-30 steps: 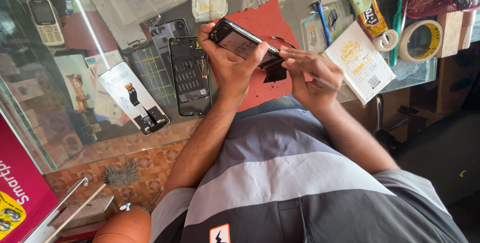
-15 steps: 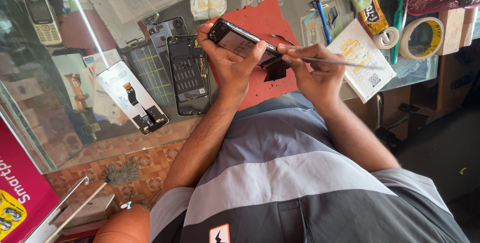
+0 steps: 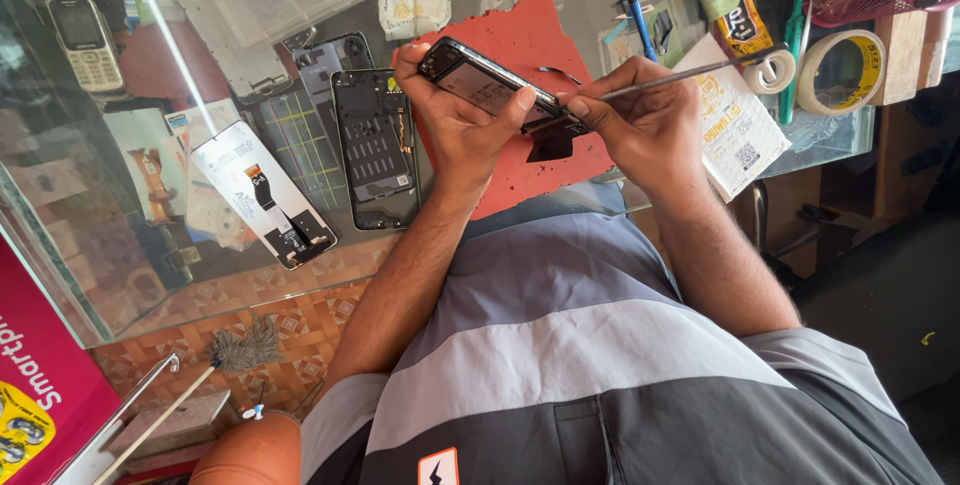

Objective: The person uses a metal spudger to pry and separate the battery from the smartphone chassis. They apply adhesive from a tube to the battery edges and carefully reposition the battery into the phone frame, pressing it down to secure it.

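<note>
Over the glass surface [image 3: 300, 275], seen from my head camera, my left hand [image 3: 462, 120] is clamped around an opened smartphone [image 3: 495, 90], fingers wrapped over its upper edge and thumb across the lower side. The phone is lifted off the surface and tilted, hovering above a red work mat [image 3: 520, 40].

My right hand [image 3: 640, 120] is pinched together on a thin metal tool [image 3: 670, 77], its tip touching the phone's right end. A second ago that hand sat lower with the tool hidden; half a second ago the tool pointed out sideways. Now it angles into the phone's edge, so I judge the probing at that end is under way, with the phone held in the same place throughout.

The phone looks dark, slim and rectangular, back removed, with inner parts showing faintly; a small black piece [image 3: 548, 148] hangs just below it.

Just left of my hand lies a second opened phone [image 3: 375, 150] flat on the surface, beside a white card with a flex part [image 3: 265, 195]. A tape roll [image 3: 842, 70] sits well apart to the right.
</note>
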